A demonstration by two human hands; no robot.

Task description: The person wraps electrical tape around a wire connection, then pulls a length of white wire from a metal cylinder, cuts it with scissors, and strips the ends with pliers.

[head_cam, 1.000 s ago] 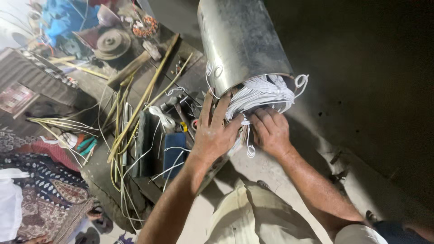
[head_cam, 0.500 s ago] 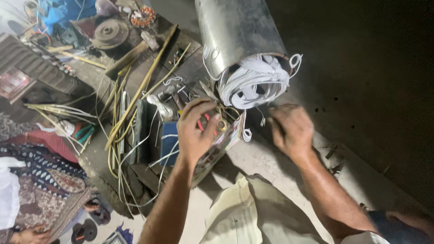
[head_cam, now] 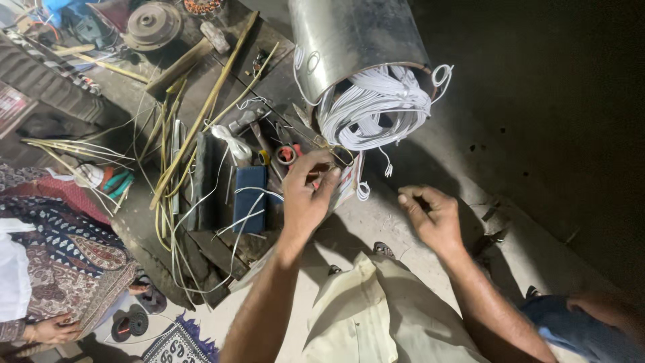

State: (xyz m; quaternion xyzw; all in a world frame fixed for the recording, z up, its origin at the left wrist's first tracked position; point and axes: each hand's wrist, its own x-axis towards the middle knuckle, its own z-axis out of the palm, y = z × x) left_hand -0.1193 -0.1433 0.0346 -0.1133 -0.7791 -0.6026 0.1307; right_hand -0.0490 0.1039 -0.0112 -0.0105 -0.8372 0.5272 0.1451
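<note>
Biggest thing here is the dull grey metal cylinder, smooth sheet-metal skin, lying tilted with its open end toward the camera. Spilling out of that end is a fat bundle of white wire coils, glossy and looped, a few loose ends curling down.

Left of it sits a dark, grimy wooden workboard buried in long yellowish strips, stray white wires and a flat blue rectangular block. Up top there's a round rusty pulley disc. At the far left, patterned fabric, belonging to someone else sitting nearby.

The left hand is over the tools just below the coils, fingers curled around something small with red on it, possibly pliers handles; I can't tell exactly what it's gripping. The right hand hangs over the bare concrete, well clear of the coils, fingers loosely bent with thumb and forefinger nearly pinched, nothing visibly in it.
</note>
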